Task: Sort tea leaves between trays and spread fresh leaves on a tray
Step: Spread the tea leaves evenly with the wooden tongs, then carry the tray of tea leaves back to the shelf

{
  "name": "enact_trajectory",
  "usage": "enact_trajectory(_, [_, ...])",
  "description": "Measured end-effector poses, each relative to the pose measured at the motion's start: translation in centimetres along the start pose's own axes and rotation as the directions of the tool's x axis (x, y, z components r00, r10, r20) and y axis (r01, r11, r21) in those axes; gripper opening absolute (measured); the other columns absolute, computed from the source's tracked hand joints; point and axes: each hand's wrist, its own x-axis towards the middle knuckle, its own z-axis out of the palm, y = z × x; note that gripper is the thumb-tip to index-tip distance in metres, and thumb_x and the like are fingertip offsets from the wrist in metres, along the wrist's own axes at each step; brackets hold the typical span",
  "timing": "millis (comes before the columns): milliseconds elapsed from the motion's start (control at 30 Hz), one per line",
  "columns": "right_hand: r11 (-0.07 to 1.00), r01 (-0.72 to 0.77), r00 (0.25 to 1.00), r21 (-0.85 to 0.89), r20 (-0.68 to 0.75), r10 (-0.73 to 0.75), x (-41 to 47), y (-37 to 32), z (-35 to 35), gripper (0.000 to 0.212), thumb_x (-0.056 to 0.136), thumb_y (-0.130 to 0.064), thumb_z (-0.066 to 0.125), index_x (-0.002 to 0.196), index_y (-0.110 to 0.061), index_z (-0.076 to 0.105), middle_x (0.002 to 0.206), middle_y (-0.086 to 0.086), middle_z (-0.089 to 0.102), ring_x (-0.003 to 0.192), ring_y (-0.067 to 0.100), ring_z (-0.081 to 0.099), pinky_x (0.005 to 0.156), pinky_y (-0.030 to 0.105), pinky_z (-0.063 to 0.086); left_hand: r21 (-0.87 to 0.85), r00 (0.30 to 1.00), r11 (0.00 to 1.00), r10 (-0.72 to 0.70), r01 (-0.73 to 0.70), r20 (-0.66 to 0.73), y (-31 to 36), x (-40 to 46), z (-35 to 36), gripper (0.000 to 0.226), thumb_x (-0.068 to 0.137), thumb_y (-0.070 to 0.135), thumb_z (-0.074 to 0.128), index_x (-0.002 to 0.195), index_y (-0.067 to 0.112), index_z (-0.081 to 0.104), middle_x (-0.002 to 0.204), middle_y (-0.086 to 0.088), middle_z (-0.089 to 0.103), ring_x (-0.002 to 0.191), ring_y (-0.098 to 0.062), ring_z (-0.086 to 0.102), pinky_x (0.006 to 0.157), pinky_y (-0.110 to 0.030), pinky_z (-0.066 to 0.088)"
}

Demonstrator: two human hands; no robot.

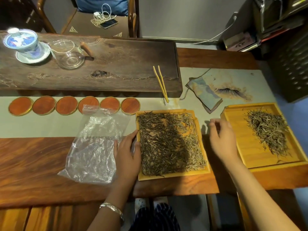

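Observation:
Two yellow wooden trays lie on the table. The near tray (pixel 202 142) in the middle is covered edge to edge with dark tea leaves (pixel 165 144). The right tray (pixel 240 144) holds a smaller, paler pile of leaves (pixel 268 132). My left hand (pixel 127 154) rests flat against the near tray's left rim, fingers touching the edge. My right hand (pixel 221 139) hovers between the two trays, fingers curled loosely and apart; whether any leaves are pinched in it is unclear.
An empty clear plastic bag (pixel 96 145) lies left of the near tray. Several round red coasters (pixel 66 105) line up behind it. Yellow tweezers (pixel 160 84) lean on the dark wooden tea board (pixel 116 64), which carries a lidded porcelain cup (pixel 23 44) and a glass pitcher (pixel 70 54). A folded cloth (pixel 203 95) lies behind the trays.

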Motion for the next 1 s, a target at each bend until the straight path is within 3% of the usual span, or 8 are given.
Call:
enact_trajectory(100, [0.998,-0.059,0.995,-0.032,0.074,0.061,-2.9,2.5,0.1,0.025,0.099,-0.015,0.045,0.115,-0.004,0.061,0.111,0.015,0.064,0.108,0.028,0.056,0.085,0.026,0.038,0.036,0.999,0.998,-0.053,0.053,0.006,0.8,0.2,-0.2,0.036,0.094,0.019,0.049,0.128,0.029,0.056,0.11,0.02,0.058,0.103,0.013,0.042,0.12,-0.048,0.005])
enact_trajectory(300, [0.998,-0.055,0.995,0.038,0.088,0.052,-5.2,2.3,2.0,0.043,0.1,-0.031,0.035,0.13,-0.007,0.055,0.122,0.01,0.058,0.119,0.023,0.048,0.097,0.029,0.033,0.167,0.993,0.98,-0.105,0.112,-0.055,2.3,0.0,-0.2,0.036,0.096,0.015,0.045,0.13,0.022,0.057,0.122,0.0,0.064,0.13,-0.018,0.043,0.116,-0.036,-0.015])
enact_trajectory(433, [0.998,-0.015,0.998,0.06,0.055,0.011,-5.2,3.0,2.5,0.049,0.098,-0.034,0.027,0.13,-0.012,0.057,0.111,0.005,0.056,0.109,0.019,0.044,0.085,0.019,0.025,0.156,0.996,0.983,-0.09,0.092,-0.017,1.8,-0.4,0.0,0.04,0.096,0.022,0.036,0.13,0.017,0.057,0.133,-0.004,0.058,0.134,-0.024,0.04,0.119,-0.044,-0.002])
enact_trajectory(533, [0.991,-0.047,0.999,0.126,0.03,0.044,-5.1,3.2,3.0,0.046,0.1,-0.03,0.025,0.127,-0.019,0.06,0.101,-0.002,0.054,0.102,0.015,0.043,0.082,0.02,0.025,0.102,0.995,0.99,-0.1,0.099,0.005,1.2,-0.7,0.3,0.048,0.094,0.03,0.03,0.13,0.015,0.058,0.142,-0.001,0.052,0.14,-0.02,0.033,0.12,-0.048,0.005])
enact_trajectory(700, [0.969,-0.062,0.998,0.241,0.036,0.055,-5.1,2.5,3.5,0.034,0.099,-0.026,0.034,0.11,-0.027,0.066,0.087,-0.01,0.053,0.092,0.011,0.044,0.08,0.031,0.032,0.058,0.99,0.99,-0.128,0.131,-0.052,0.6,-1.0,1.2,0.048,0.095,0.036,0.031,0.13,0.02,0.059,0.14,0.016,0.046,0.137,0.001,0.022,0.117,-0.037,-0.013])
enact_trajectory(767, [0.907,-0.144,0.989,0.395,0.079,0.123,-5.1,2.0,3.5,0.027,0.101,-0.021,0.039,0.105,-0.025,0.066,0.092,-0.005,0.058,0.097,0.018,0.052,0.084,0.028,0.04,-0.007,0.985,0.987,-0.159,0.159,-0.074,1.0,-1.0,1.5,0.049,0.094,0.037,0.032,0.131,0.018,0.058,0.137,0.021,0.041,0.14,0.0,0.018,0.117,-0.035,-0.014])
enact_trajectory(867, [0.798,-0.201,0.977,0.568,0.17,0.125,-5.0,0.8,3.0,0.032,0.102,-0.015,0.038,0.117,-0.022,0.065,0.11,-0.002,0.067,0.107,0.007,0.059,0.093,0.022,0.046,-0.176,0.967,0.962,-0.23,0.21,-0.106,1.7,-1.0,1.4,0.048,0.093,0.033,0.036,0.132,0.013,0.057,0.135,0.026,0.029,0.14,0.0,0.01,0.118,-0.036,-0.01])
enact_trajectory(1000, [0.605,-0.289,0.947,0.742,0.313,0.068,-4.9,-0.8,2.4,0.035,0.102,-0.011,0.038,0.124,-0.02,0.062,0.123,-0.005,0.067,0.119,0.011,0.058,0.1,0.026,0.047,-0.258,0.916,0.887,-0.4,0.383,-0.015,2.2,-0.5,0.0,0.037,0.1,0.026,0.044,0.136,0.024,0.053,0.157,0.005,0.019,0.146,-0.017,-0.006,0.119,-0.044,-0.008])
